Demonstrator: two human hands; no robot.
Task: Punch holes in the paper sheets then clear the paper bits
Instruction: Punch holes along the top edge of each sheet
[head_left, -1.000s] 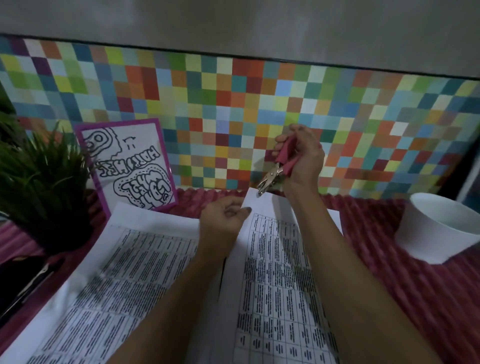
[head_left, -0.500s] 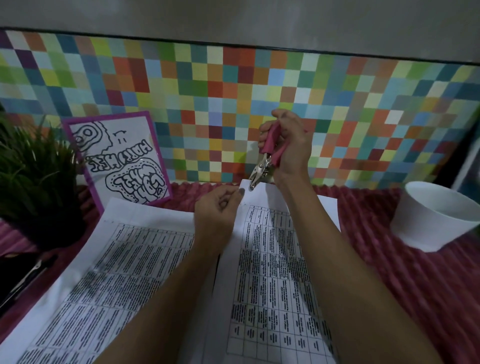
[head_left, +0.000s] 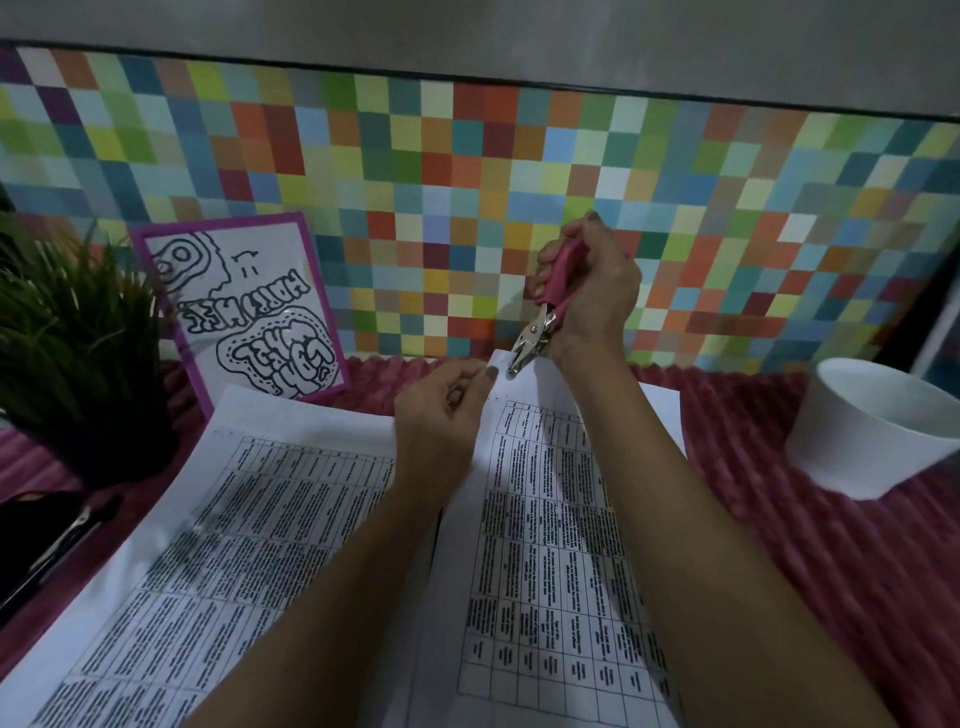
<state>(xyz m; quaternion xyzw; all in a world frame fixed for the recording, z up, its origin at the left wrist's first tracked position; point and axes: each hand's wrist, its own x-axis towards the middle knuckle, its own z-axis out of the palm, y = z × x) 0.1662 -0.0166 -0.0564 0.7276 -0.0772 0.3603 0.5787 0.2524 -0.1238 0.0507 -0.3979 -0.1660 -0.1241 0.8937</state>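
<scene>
My right hand (head_left: 597, 291) grips a pink-handled plier hole punch (head_left: 543, 317), its metal jaws set over the far left corner of a printed paper sheet (head_left: 550, 519). My left hand (head_left: 441, 410) pinches that sheet's left edge just below the corner, lifting it slightly. A second printed sheet (head_left: 223, 545) lies flat to the left on the pink ribbed cloth (head_left: 831, 571). I cannot make out any paper bits.
A white bowl (head_left: 878, 431) stands at the right. A potted grass plant (head_left: 72, 353) sits at the left, with dark tools (head_left: 47, 540) below it. A purple-framed drawing (head_left: 244, 312) leans on the multicoloured checkered wall (head_left: 467, 182).
The punch came down from above the sheet and its jaws now sit on the sheet's far corner. My left hand kept its pinch on the edge.
</scene>
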